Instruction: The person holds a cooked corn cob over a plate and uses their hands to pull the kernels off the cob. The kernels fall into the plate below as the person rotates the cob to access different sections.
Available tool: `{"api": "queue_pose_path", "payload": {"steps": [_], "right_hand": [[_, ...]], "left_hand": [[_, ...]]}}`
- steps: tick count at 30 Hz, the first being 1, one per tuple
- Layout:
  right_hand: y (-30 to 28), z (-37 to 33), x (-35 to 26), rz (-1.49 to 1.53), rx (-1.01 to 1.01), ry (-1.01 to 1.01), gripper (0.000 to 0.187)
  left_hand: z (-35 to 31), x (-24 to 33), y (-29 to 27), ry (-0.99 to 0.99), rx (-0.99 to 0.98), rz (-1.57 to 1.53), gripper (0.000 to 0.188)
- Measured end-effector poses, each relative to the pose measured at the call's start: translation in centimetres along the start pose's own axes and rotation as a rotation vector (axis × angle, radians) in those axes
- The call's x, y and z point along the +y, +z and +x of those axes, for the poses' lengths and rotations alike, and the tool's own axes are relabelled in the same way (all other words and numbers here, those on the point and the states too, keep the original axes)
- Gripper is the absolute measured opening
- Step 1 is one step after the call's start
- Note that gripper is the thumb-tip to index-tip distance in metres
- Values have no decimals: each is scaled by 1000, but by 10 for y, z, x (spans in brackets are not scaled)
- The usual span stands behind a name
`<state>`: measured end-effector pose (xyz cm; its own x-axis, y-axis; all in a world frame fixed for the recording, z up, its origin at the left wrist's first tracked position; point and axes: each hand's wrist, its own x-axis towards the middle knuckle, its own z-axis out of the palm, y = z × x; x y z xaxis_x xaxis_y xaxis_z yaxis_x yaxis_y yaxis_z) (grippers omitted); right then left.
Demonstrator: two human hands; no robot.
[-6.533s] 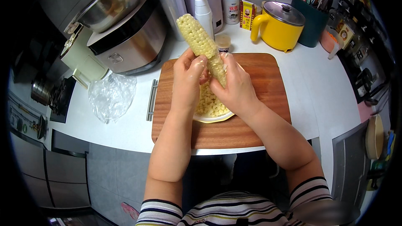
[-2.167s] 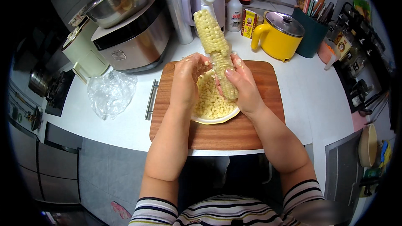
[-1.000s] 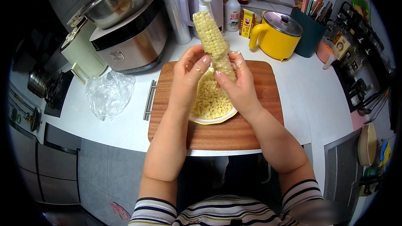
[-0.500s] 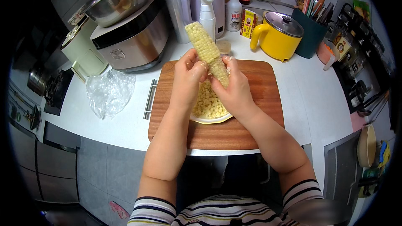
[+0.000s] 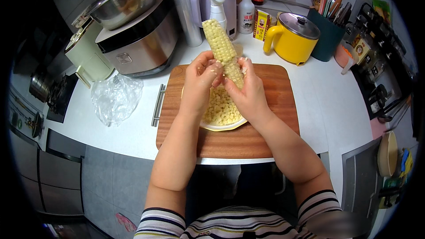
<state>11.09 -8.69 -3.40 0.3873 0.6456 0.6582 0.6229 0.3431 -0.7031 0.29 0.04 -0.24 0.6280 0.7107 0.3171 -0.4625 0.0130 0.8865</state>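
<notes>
Head view: stripping of a corn cob (image 5: 220,40) is judged to be in hand. The cob is held tilted above the dish (image 5: 223,128) on the cutting board (image 5: 239,146). Its bared lower part is gripped by the closed right hand (image 5: 251,90). The left hand (image 5: 198,82) is half curled beside it; whether anything is pinched cannot be told. Steady right-hand support and left-thumb pressure at the unstripped edge are judged to be required. Counted: one cob, one dish, one board, two spray bottles (image 5: 246,15); loose kernels (image 5: 220,108), uncountable.

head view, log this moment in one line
right hand: holds corn cob, tilted; left hand: at corn cob, contact unclear; loose kernels: in dish; dish: on cutting board
</notes>
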Motion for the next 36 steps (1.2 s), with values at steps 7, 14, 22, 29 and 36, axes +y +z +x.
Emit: {"api": "queue_pose_path", "payload": {"steps": [7,14,22,29,36], "right_hand": [[0,-1,-6,25,-70,42,45],[-1,1,5,-5,-17,31,45],[-1,0,-8,58,-65,57,47],[1,0,4,71,-36,40,49],[-2,-1,-2,21,-58,4,48]], "left_hand": [[-2,6,3,-26,61,114,29],[1,-3,-3,-42,8,-52,29],[0,-2,-4,-41,45,-7,22],[1,-3,-6,-14,-30,4,29],[2,0,-2,-41,-32,-137,25]]}}
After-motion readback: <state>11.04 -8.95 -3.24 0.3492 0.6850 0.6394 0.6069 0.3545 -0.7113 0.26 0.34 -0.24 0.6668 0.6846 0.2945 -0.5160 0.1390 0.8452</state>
